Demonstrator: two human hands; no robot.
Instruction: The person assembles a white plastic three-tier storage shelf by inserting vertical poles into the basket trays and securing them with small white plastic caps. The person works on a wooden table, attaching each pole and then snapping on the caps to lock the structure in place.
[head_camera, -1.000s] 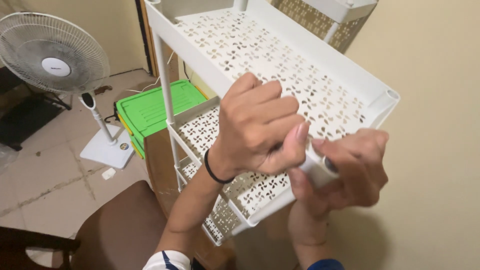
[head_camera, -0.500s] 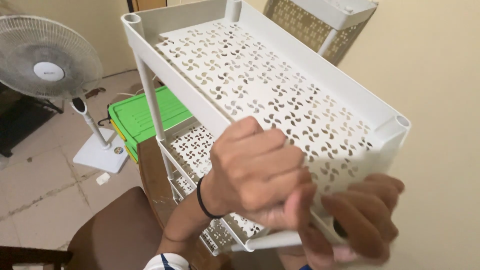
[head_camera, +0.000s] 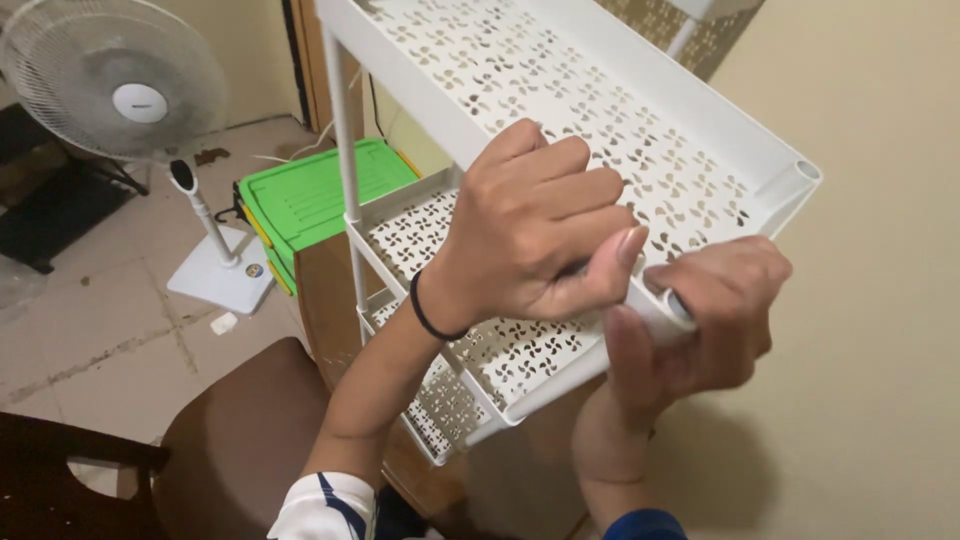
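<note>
A white plastic rack (head_camera: 560, 90) with several perforated shelves stands tilted in front of me. My left hand (head_camera: 530, 225), with a black band on its wrist, is closed over the near corner of the top shelf, thumb pressed to a short white tube (head_camera: 660, 310). My right hand (head_camera: 700, 325) wraps around that tube from below, at the corner where a post socket sits. The tube's dark open end shows between my fingers. Another corner socket (head_camera: 805, 172) of the top shelf is bare.
A white standing fan (head_camera: 140, 100) is on the tiled floor at the left. A green lidded box (head_camera: 310, 200) lies behind the rack. A brown chair seat (head_camera: 240, 440) is below my left arm. A beige wall (head_camera: 870, 300) runs along the right.
The rack and both hands rose in view after dipping half a second ago. Both hands stay closed on the tube at the shelf corner.
</note>
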